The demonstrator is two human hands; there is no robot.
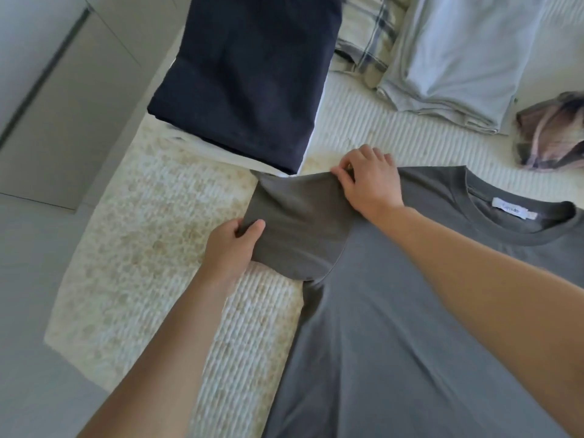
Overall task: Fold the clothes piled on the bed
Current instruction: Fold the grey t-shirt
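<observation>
While both hands pinch the grey T-shirt (395, 311), a navy stack (243, 77) seemingly touches its sleeve.

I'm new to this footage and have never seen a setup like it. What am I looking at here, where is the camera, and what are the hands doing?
No machine here: a person wears one wide-angle camera on the head, looking down at their own arms. On the bed lies a grey T-shirt, spread flat. The left hand pinches the sleeve's end; the right hand pinches its upper edge near the shoulder. Behind sit a folded navy garment on a stack, a plaid garment, pale blue clothes and a crumpled checked piece.
</observation>
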